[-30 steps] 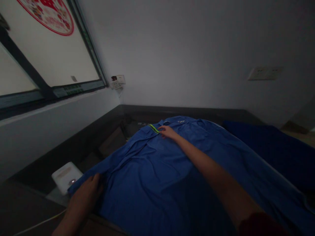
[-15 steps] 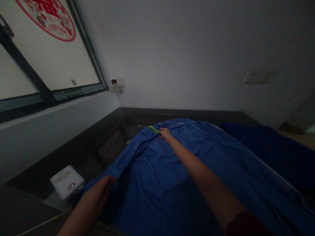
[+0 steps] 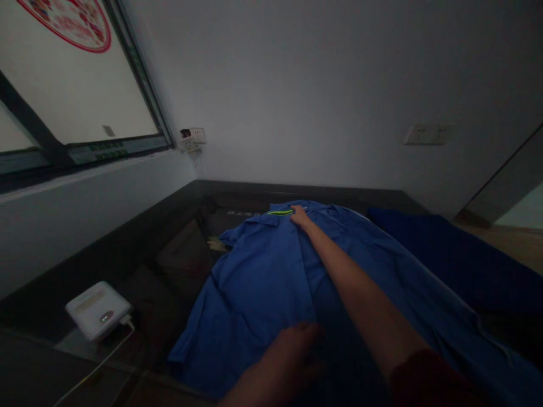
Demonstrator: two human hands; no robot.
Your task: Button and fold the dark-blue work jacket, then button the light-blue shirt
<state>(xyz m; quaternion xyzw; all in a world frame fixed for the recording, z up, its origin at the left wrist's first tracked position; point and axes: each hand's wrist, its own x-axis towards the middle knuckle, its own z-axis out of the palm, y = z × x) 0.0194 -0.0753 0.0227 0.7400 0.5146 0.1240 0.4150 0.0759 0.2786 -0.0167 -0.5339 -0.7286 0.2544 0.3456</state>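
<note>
A blue work jacket lies spread over a dark glossy table, with a yellow-green stripe near its collar. My right hand reaches far across and is closed, pinching the jacket's front edge beside the stripe. Low in the middle of the view, my left hand is over the lower end of the same front edge. Motion smears its fingers, so its grip on the cloth cannot be made out. The jacket's left front panel lies fairly flat between the two hands.
On the dark table at left stands a white box-shaped device with a plugged-in cable. A darker blue cloth lies to the right. Walls border the back and left, with a window and wall sockets.
My left hand has moved right, bringing the jacket's left front panel across and flatter. My right hand has shifted slightly right with the upper edge. More table shows at left.
</note>
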